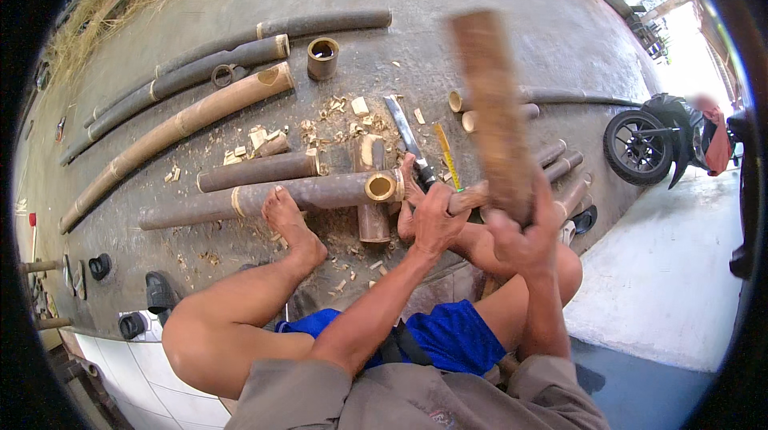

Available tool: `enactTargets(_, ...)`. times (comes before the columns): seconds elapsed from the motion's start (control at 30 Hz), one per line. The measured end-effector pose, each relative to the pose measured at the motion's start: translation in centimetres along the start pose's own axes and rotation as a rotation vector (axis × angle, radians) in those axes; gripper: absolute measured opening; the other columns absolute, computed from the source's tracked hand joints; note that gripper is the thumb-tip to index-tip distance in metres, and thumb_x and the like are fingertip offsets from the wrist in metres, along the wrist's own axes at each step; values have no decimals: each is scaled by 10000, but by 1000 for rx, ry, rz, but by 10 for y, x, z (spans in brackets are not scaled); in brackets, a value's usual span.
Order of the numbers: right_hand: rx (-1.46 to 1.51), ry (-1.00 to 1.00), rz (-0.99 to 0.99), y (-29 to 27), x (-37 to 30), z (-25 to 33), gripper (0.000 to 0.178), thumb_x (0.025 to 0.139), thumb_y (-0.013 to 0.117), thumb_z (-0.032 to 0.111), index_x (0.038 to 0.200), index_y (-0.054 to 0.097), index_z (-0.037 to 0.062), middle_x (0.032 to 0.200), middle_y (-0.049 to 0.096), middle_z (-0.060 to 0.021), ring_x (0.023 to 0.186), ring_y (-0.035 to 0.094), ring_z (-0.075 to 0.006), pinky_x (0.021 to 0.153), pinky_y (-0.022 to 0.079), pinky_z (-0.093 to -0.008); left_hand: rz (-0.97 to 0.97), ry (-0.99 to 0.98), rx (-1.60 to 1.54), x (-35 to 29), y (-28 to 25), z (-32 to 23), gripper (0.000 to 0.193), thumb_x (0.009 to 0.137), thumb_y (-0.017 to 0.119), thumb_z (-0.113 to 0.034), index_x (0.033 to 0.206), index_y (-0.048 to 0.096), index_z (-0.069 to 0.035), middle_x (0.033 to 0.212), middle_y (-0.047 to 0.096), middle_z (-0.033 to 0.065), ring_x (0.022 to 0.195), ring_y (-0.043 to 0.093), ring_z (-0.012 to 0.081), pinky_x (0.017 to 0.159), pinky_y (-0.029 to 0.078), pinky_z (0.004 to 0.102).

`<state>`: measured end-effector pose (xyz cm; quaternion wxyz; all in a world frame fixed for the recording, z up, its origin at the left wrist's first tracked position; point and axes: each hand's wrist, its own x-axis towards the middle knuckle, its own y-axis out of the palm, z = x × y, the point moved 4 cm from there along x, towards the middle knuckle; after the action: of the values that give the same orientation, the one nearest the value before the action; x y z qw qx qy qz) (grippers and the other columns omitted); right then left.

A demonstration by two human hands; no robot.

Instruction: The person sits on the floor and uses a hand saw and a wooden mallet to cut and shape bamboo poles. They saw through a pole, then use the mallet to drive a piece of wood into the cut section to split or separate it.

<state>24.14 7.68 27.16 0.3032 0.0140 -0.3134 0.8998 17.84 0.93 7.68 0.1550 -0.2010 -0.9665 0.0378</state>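
My left hand (pixel 438 218) is closed around a round wooden tool handle (pixel 469 197); the tool's other end is hidden. In my right hand (pixel 528 232) a thick, flat-sided wooden block (pixel 498 110) is gripped at its lower end and stands raised, blurred by motion. Left of my left hand lies a dark bamboo pole (pixel 312 194) with a round opening at its right end. It rests across a short upright-lying bamboo piece (pixel 374 224), and my left foot (pixel 288 218) presses on it. Beyond my hands are a long knife (pixel 406 138) and a yellow measuring tape (pixel 446 154).
Several long bamboo poles (pixel 184 118) lie at the far left, near a short upright bamboo section (pixel 322 60). More bamboo pieces (pixel 552 166) lie to the right. Wood chips (pixel 332 122) litter the floor. A motorbike wheel (pixel 638 147) stands far right; sandals (pixel 160 292) lie left.
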Motion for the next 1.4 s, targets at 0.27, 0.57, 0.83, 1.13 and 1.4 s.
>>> enactTargets(0.27,255,537,-217,-47,-108,-80,409,937,673,351,1134,565,9,792,636,-85,583,612,-164,507,500,-311,119,98,234,22,11,43,314,726,853,-213,857,605,-71,836,611,107,770,661,355,648,529,450)
enactTargets(0.57,122,629,-215,-3,-101,-118,463,936,700,297,1247,572,-21,871,686,-102,675,653,-177,658,545,-318,193,89,221,19,11,65,337,721,873,-237,794,585,-76,752,589,125,699,636,363,625,511,431)
enactTargets(0.83,-286,774,-195,-13,-93,-105,429,960,681,301,1232,632,-27,949,739,-157,742,702,-200,658,561,-360,253,66,253,17,11,72,327,736,849,-268,779,579,-89,750,602,126,727,654,367,625,518,445)
enactTargets(1.13,109,664,-447,-17,-97,-130,431,988,652,304,1281,585,-4,811,650,-72,641,611,-170,573,513,-310,307,145,327,15,13,80,279,757,799,-301,797,595,-115,801,640,77,734,682,336,612,537,461)
enactTargets(1.4,133,735,-351,-5,-110,-146,464,976,679,366,1277,603,21,876,672,-143,714,650,-226,623,516,-355,367,182,355,9,9,86,284,744,805,-293,830,600,-117,809,628,67,788,684,306,644,538,439)
